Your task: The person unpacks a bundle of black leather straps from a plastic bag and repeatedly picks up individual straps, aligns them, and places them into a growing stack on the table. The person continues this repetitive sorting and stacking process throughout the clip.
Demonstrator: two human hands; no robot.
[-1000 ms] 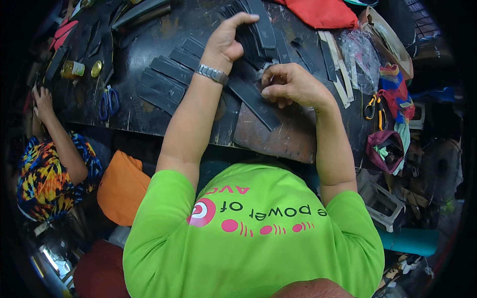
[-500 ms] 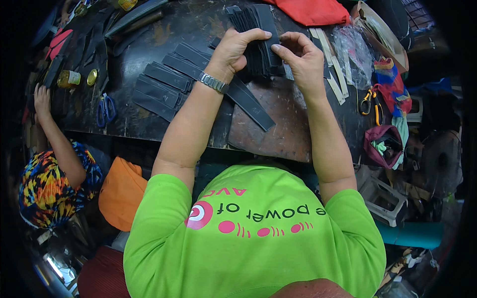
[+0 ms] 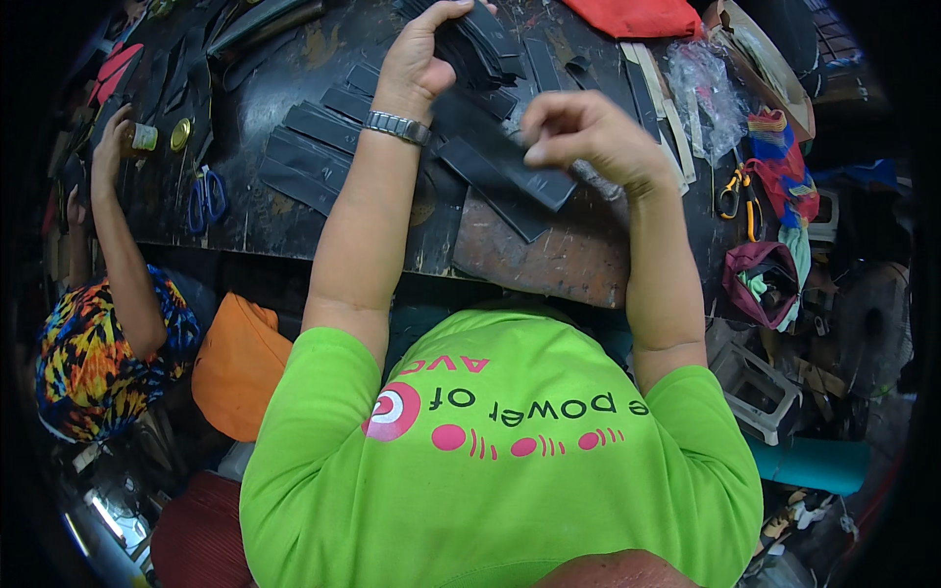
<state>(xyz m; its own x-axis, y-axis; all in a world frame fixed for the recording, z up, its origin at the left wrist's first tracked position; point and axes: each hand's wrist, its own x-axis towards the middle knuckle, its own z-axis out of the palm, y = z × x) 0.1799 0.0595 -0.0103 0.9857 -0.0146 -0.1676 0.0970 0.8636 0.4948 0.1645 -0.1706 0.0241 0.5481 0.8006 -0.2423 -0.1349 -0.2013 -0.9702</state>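
Observation:
My left hand (image 3: pixel 423 64), a metal-band watch on its wrist, grips a thick stack of black strips (image 3: pixel 482 49) near the top edge. Just right of it hovers my right hand (image 3: pixel 596 137), fingers curled and smeared by motion. Below its fingertips a black strip (image 3: pixel 495 147) lies slanted, partly blurred; whether the fingers touch it is unclear. Under that, another black strip (image 3: pixel 500 201) overlaps the brown board (image 3: pixel 549 250). Several more black strips (image 3: pixel 314 137) fan out on the table left of my left forearm.
Blue-handled scissors (image 3: pixel 206 199) and a round lid (image 3: pixel 180 134) lie left. A co-worker's hand (image 3: pixel 110 142) is at a jar (image 3: pixel 143 137). Right are pale strips (image 3: pixel 676 127), clear plastic (image 3: pixel 706 98), orange-handled tools (image 3: pixel 750 206) and a maroon pouch (image 3: pixel 760 284).
My left hand moved up and left with the stack. My right hand came away from the stack, down toward me; a strip now lies over the one beneath. The co-worker's hand reached the jar.

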